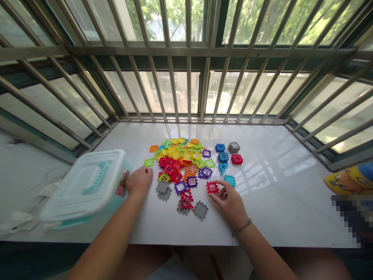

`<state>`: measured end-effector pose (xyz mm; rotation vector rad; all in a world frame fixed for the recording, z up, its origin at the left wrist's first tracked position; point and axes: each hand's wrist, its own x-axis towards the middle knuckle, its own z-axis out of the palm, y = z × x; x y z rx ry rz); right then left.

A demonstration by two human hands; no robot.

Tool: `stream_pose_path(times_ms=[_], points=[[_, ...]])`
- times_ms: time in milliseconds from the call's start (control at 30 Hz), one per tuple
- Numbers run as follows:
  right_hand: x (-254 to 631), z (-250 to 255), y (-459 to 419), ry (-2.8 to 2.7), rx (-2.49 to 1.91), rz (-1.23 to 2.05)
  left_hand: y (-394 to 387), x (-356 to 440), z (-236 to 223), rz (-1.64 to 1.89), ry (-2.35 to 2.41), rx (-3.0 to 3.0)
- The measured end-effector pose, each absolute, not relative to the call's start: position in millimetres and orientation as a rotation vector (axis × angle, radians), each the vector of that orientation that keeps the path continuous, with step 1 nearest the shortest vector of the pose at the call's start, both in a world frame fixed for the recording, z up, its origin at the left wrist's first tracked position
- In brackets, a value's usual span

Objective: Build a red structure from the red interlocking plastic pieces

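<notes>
Between the thumb and fingers of my right hand point(230, 200) is a red square building tile point(212, 187) with a window grid. My left hand point(140, 179) rests curled on the table by the storage box, just below a lime-green tile point(149, 162); whether anything is inside its fingers is hidden. A heap of interlocking tiles, with yellow tiles point(172, 151) at the back and red tiles point(170, 166) in front, lies between my hands. Purple tiles point(192, 181) and grey tiles point(201, 210) lie at its near side. A light-blue tile point(230, 180) is just beyond my right hand.
A lidded translucent storage box point(87, 182) with a teal handle stands at the left. Sorted blue stacks point(223, 157), a grey stack point(234, 147) and a red stack point(237, 159) sit at the right. A yellow cartoon-printed object point(349, 179) is at the right edge. Metal bars point(189, 93) border the white table.
</notes>
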<state>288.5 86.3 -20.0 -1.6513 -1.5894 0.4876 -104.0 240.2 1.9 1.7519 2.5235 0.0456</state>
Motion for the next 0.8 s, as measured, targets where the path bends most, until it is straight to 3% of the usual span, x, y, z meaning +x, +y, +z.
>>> stream_pose_path(times_ms=[400,800], points=[[420,-5,171,-1.272,-1.696,0.121,243,-105,0,0.023,2.522,1.743],[445,-27,199,-1.322,-1.639,0.217,246,-108,-6,0.002,2.536,1.722]])
